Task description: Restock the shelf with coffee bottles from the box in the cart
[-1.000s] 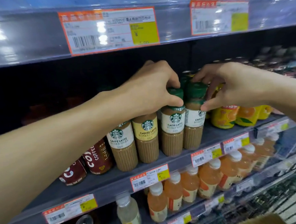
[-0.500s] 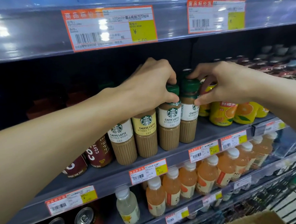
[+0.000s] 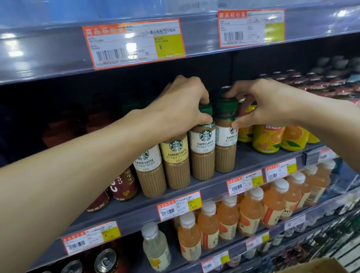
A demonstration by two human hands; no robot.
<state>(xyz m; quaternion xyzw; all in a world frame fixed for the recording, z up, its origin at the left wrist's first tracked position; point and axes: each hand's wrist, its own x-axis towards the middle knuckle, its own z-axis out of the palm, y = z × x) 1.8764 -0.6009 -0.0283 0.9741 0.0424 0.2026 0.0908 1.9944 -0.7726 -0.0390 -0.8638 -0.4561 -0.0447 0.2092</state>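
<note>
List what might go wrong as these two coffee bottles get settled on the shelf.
1. The left hand and right hand grip the two coffee bottles only near the green caps; tall and pushed from the top, they may tip.
2. They stand near the shelf edge, so a tipped bottle might fall off the front.
3. The right hand sits close against the orange juice cans and may nudge them.

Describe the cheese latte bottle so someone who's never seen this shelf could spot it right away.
Find the middle shelf, the one with coffee bottles above the row of orange drinks. Four ribbed tan bottles stand at its front; the cheese latte bottle is second from the left, under the left hand. It alone has a yellow label; its neighbours' are white.
</note>
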